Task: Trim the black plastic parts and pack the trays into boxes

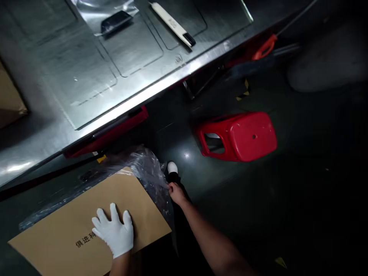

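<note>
My left hand point(115, 232), in a white glove, lies flat with fingers spread on a brown cardboard sheet or box top point(135, 209). Dark printed characters show beside the glove, partly covered by it. My bare right hand point(176, 192) pinches the edge of clear plastic film point(146, 165) just past the cardboard's far right corner. The crumpled film runs along the cardboard's far side and hangs down at its right. What lies beneath the cardboard is hidden.
A metal table point(94, 73) spans the upper left, bearing a white-handled cutter point(172, 23) and a dark, glossy object point(116, 22). On the floor to the right is a red plastic stool point(253, 136). A brown box point(10, 96) sits at the table's left.
</note>
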`<state>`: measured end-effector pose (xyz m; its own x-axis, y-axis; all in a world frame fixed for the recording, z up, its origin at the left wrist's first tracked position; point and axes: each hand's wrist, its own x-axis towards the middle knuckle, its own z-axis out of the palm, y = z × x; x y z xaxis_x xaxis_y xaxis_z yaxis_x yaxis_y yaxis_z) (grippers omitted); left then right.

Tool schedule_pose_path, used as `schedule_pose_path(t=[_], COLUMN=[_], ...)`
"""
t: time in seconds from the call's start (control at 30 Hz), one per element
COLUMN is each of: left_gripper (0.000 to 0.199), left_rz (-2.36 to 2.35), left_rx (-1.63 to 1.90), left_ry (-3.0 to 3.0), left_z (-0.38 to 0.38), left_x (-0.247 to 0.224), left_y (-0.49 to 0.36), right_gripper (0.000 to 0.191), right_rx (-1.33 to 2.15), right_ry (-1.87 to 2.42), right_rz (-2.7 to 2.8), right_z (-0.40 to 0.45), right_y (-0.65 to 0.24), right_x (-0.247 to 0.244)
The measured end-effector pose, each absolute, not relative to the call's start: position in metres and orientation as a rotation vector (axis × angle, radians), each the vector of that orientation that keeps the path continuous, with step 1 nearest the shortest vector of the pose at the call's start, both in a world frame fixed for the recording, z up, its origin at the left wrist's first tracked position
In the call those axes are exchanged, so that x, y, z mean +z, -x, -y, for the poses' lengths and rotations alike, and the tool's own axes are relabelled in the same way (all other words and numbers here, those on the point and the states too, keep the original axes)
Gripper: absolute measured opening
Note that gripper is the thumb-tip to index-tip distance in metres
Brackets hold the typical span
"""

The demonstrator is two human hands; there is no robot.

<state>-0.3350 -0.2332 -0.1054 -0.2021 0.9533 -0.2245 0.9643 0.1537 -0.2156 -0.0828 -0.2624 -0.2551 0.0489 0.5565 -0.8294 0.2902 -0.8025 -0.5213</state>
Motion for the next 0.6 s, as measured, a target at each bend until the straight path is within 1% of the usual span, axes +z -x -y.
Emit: schedule_pose_path(t=[0.13, 0.27, 0.4, 0.53, 0.57, 0.6], left_gripper=[0.064, 0.065, 0.066, 0.068, 0.068, 0.069], left_rz=[-2.355, -2.356, -2.364, -2.365, -2.345, -2.323], left_rx=[-0.375, -0.298, -0.333, -0.277, -0.267, -0.264], left_ry=[-1.934, -1.901, -1.908, -1.933, -1.947, -1.962], left_z=[0.232, 0.231, 0.233, 0.237, 0.239, 0.240], left_x=[-0.102, -0.098, -0.098, -0.101, -0.102, -0.102], left_y=[0.330, 0.326, 0.325, 0.327, 0.328, 0.329], right_gripper=[0.010, 0.014, 0.019, 0.031, 0.028, 0.022], right_rx=[1.747, 1.660, 1.649, 1.695, 1.693, 1.686], right_ry=[2.138, 2.063, 2.040, 2.118, 2.135, 2.153], right_rz=[0.499, 0.326, 0.362, 0.534, 0.573, 0.605], right_z=[0.302, 0.316, 0.318, 0.326, 0.329, 0.333], right_y=[0.091, 0.091, 0.082, 0.085, 0.088, 0.091], right_x=[-0.252, -0.244, -0.250, -0.250, -0.246, -0.239])
